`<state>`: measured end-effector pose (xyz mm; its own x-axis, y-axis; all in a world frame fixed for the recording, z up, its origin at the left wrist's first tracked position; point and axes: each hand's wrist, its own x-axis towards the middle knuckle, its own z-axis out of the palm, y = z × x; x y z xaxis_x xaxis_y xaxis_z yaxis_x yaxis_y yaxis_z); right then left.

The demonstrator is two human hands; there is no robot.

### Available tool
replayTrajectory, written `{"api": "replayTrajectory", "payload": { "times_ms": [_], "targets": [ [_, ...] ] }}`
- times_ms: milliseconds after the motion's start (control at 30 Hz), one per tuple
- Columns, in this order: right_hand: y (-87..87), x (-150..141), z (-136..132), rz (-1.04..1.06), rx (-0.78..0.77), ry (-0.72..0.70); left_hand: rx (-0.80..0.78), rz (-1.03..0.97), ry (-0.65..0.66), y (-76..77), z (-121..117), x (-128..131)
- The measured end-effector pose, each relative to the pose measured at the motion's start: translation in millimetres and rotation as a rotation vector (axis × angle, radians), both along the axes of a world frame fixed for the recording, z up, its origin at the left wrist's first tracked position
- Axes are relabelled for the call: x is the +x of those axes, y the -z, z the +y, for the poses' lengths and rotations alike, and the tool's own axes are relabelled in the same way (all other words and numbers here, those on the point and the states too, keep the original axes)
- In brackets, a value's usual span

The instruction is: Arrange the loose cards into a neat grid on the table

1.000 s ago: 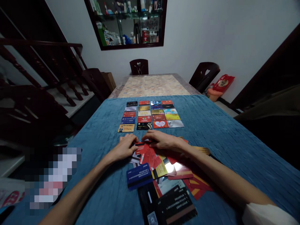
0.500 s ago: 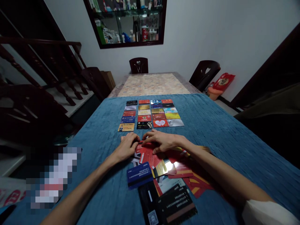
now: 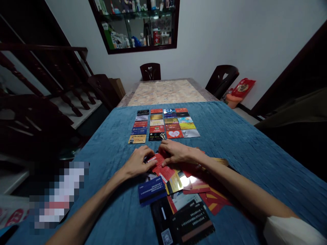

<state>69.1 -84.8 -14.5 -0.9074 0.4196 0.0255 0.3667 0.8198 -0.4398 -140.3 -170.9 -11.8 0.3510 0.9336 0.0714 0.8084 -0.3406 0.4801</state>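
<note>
My left hand is closed at the left edge of a red card, its thumb lying over the card. On the same card's upper right side rest the bent fingers and thumb of my right hand. Some fingertips are hidden behind the card. Underneath and nearer to me spreads a loose pile of cards, with a blue card, a yellow card and a black card showing. Beyond my hands, plastic cards lie face up in columns, among them a red one with a white heart and a silver one.
A blue cloth covers the near part of the table, whose patterned top shows at the far end. Dark chairs stand around it. A blurred-out object lies at the left edge.
Both hands stay over the pile. The red card has shifted a little to the right and turned, and my left thumb has come over its edge. The laid-out columns are unchanged.
</note>
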Motion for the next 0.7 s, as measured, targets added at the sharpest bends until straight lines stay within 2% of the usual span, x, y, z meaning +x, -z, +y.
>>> {"api": "replayTrajectory", "payload": {
  "times_ms": [267, 433, 700],
  "targets": [
    [-9.6, 2.0, -6.4, -0.04, 0.005, 0.111, -0.014, 0.163, 0.014, -3.0, -5.9, 3.6],
    [-4.3, 2.3, -2.0, -0.037, 0.027, 0.063, 0.001, 0.194, 0.034, -4.4, -6.7, 4.0],
    [-0.6, 6.3, 1.8, 0.011, 0.047, -0.027, 0.141, 0.288, 0.108, -3.1, -9.7, 5.0]
  ]
}}
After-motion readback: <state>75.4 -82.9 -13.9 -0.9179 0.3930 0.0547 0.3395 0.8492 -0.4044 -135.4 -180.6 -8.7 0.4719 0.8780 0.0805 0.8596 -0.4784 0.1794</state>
